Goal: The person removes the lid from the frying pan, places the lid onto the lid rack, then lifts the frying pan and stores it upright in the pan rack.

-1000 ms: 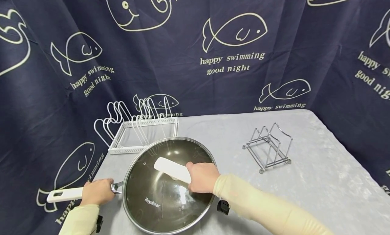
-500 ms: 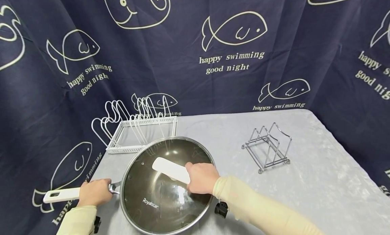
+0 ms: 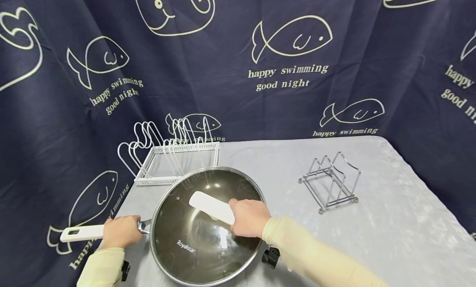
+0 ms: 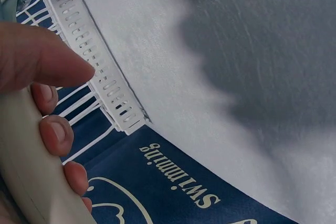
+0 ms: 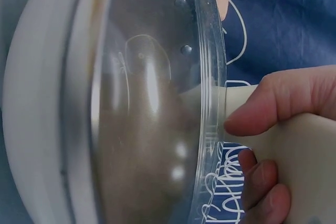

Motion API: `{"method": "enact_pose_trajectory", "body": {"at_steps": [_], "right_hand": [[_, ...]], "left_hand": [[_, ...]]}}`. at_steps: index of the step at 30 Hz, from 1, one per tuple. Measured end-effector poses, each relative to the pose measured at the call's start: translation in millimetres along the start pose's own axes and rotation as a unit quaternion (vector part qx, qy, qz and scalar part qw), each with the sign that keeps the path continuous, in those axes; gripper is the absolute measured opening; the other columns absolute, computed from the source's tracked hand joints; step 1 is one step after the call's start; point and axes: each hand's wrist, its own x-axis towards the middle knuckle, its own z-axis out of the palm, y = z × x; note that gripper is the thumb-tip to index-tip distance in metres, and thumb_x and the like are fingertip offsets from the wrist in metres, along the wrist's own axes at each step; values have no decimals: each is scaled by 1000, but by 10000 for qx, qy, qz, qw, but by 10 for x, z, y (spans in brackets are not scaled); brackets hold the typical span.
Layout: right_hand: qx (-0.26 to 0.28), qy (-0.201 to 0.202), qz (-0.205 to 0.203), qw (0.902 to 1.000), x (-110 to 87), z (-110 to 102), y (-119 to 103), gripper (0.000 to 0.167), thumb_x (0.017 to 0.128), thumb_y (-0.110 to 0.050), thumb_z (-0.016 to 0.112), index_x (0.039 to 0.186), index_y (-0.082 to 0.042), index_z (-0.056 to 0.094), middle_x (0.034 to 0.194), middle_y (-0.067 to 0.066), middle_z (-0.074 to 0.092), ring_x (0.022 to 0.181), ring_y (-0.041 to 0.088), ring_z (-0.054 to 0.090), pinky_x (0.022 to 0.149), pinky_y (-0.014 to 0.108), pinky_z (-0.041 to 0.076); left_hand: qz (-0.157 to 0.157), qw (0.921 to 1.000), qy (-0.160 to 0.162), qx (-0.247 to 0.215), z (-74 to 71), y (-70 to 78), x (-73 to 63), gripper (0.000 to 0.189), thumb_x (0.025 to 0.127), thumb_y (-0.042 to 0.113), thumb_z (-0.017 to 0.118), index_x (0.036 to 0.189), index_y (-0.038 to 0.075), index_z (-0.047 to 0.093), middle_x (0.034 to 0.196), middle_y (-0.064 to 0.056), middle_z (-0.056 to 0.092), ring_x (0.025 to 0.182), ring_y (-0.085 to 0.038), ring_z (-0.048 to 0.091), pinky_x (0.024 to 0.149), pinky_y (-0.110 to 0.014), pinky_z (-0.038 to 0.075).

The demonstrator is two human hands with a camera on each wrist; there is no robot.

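Observation:
A frying pan point(image 5: 31, 103) with a pale outer wall is covered by a glass lid point(image 3: 186, 225), which has a metal rim and "Royalstar" lettering. My left hand point(image 3: 122, 231) grips the pan's long white handle point(image 3: 83, 233), close to its metal joint. Over the lid, my right hand point(image 3: 250, 217) holds the white lid handle point(image 3: 210, 205) by its right end. In the left wrist view, fingers point(image 4: 58, 135) curl round the pan handle and the thumb lies along its top. From the right wrist view the lid sits at the pan's rim.
A white wire rack point(image 3: 156, 180) stands behind the pan at the back left. To the right, a smaller chrome wire rack point(image 3: 329, 183) rests on the grey cloth-covered table point(image 3: 372, 237). Navy curtains point(image 3: 230, 105) with fish prints close off the back and sides.
The whole head view shifts slightly, first one way and then back. Both hands keep their holds on the pan handle and lid handle, with hardly any movement relative to the table.

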Motion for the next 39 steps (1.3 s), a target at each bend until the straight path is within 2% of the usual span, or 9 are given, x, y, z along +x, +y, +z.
{"method": "enact_pose_trajectory", "body": {"at_steps": [6, 14, 22, 31, 39], "right_hand": [[110, 12, 45, 9999, -3, -7, 10, 29, 62, -19, 73, 81, -15, 51, 63, -5, 53, 53, 13, 48, 45, 34, 39], [246, 48, 101, 9996, 16, 2, 33, 29, 61, -20, 74, 81, -17, 54, 64, -7, 54, 56, 13, 50, 49, 35, 40], [336, 75, 91, 9994, 24, 7, 46, 28, 60, -19, 73, 80, -18, 54, 63, -8, 53, 56, 12, 49, 49, 35, 40], [391, 6, 86, 9992, 33, -4, 39, 29, 60, -18, 73, 82, -18, 56, 65, -7, 55, 57, 13, 49, 49, 34, 40], [428, -44, 139, 9990, 26, -7, 34, 32, 59, -20, 75, 85, -17, 57, 67, -7, 56, 58, 13, 50, 51, 35, 41]], "left_hand": [[-2, 9999, 49, 134, -12, 35, -5, 17, 66, 13, 64, 60, 17, 48, 56, -1, 51, 51, -25, 46, 61, -52, 39], [-35, 9999, 41, 124, -15, 47, -2, 16, 65, 13, 64, 61, 16, 49, 57, -3, 53, 53, -28, 49, 67, -58, 41], [153, 9997, 135, 159, -28, 23, -25, 17, 68, 14, 64, 62, 17, 48, 57, -2, 54, 52, -27, 50, 58, -50, 38], [175, 9998, -35, 76, -51, 0, -41, 17, 73, 17, 62, 63, 16, 49, 59, -4, 57, 55, -28, 54, 60, -49, 38], [283, 9994, 157, 71, -70, 8, -46, 17, 72, 16, 64, 63, 16, 50, 58, -4, 56, 54, -30, 55, 55, -46, 36]]}}
